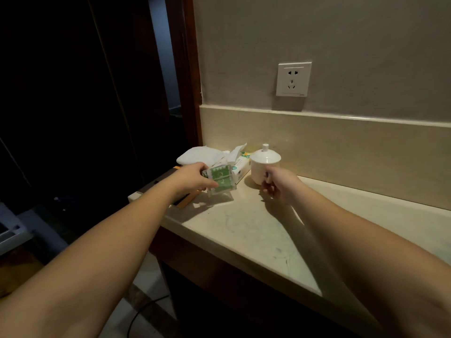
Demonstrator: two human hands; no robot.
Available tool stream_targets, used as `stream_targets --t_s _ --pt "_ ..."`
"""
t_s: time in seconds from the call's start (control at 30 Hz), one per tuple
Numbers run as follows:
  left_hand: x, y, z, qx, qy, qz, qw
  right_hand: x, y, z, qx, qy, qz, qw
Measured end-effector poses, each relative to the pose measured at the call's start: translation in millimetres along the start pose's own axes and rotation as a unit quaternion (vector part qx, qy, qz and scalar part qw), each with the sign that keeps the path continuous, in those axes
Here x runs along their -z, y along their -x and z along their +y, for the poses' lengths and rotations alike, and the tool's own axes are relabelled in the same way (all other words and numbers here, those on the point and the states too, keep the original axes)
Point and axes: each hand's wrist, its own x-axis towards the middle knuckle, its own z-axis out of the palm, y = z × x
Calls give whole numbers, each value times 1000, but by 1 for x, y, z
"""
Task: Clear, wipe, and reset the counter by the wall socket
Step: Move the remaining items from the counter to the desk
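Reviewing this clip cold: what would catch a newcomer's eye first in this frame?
Two bare arms reach in toward the back left corner of the pale counter. The left hand grips a clear holder of green packets in front of a tissue pack and a folded white cloth; the right hand holds the handle of a lidded white cup. Above, a white wall socket stands out on the grey wall.

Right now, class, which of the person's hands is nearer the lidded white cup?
Right. The right hand grips the cup at its handle; the left hand holds a green packet beside it.
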Motion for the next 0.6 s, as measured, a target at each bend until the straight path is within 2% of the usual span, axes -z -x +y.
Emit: stream_targets --t_s 0.27,0.6 --pt "9 74 12 -40 70 6 997 22 106 2 50 4 -7 999" --pt "6 218 11 -63 124 -13 990 35 280 41 55 -23 0 998"
